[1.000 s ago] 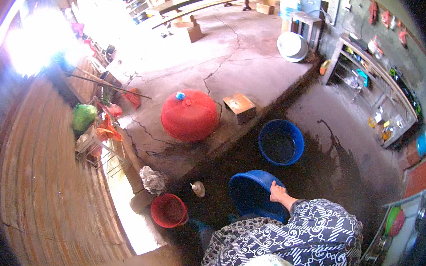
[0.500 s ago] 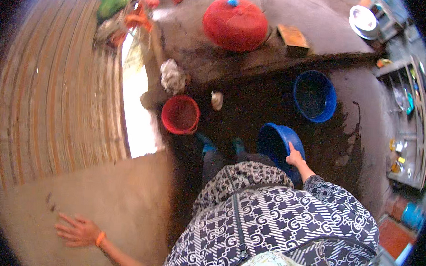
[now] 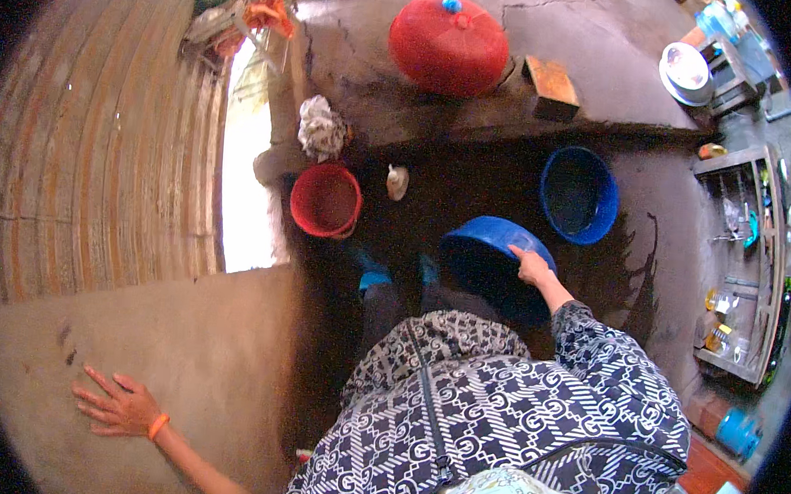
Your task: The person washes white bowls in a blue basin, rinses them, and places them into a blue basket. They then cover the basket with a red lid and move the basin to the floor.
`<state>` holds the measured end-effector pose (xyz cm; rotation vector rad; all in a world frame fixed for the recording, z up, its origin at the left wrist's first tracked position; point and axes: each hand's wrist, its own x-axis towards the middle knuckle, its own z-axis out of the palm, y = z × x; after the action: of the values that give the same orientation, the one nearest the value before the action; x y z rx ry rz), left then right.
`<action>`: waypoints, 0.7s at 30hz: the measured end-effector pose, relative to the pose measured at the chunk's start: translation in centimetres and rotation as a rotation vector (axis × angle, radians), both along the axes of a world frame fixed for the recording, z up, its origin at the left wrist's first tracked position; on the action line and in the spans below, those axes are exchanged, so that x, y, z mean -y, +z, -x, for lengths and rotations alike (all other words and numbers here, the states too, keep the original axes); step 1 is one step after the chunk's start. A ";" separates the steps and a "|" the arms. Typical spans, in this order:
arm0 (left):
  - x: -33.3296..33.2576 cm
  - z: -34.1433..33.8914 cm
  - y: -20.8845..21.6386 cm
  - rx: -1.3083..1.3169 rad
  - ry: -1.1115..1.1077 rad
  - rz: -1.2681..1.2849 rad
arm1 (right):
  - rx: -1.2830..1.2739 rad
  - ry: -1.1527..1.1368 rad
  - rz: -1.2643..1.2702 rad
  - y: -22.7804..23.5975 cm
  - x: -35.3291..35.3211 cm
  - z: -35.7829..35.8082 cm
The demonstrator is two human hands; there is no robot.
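Note:
My right hand (image 3: 533,266) grips the rim of a blue basin (image 3: 485,230), which is tilted in front of my legs; its inside is dark. Spread flat with fingers apart, my left hand (image 3: 121,408) rests against a tan wall (image 3: 190,343) and holds nothing. Just beyond the gripped basin, a second blue basin (image 3: 596,223) stands on the dark wet floor with what looks like water in it. Left of my feet is a red bucket (image 3: 347,230). A small pale bottle (image 3: 398,183) stands between the bucket and the basins.
A raised concrete ledge (image 3: 597,65) runs across the far side, bearing a large red lidded tub (image 3: 448,55) and a wooden block (image 3: 552,80). A bundled white cloth (image 3: 319,129) lies by the bright opening at left. On the right stand a rack (image 3: 751,359) of kitchen items and a white bowl (image 3: 685,67).
My right hand has moved left with the blue basin, which now tilts differently before my legs. My left hand stays spread on the wall. The whole view has shifted slightly.

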<state>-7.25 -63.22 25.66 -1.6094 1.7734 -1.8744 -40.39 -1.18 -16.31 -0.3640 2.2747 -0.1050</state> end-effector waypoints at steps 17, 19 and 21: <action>3.0 -1.0 -0.6 -0.438 -1.355 -0.088 | -0.412 -0.035 0.090 4.4 10.0 14.6; 3.2 -1.5 -1.2 -0.304 -0.980 -0.050 | -0.403 -0.130 0.226 4.5 10.7 13.8; 3.9 -1.7 -1.7 -0.313 -1.003 -0.042 | -0.333 -0.104 0.275 4.1 11.0 11.6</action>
<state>-5.52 -67.12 24.01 -1.0856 3.1309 -1.8790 -52.02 -12.15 -12.20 -0.4313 2.6151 -0.4426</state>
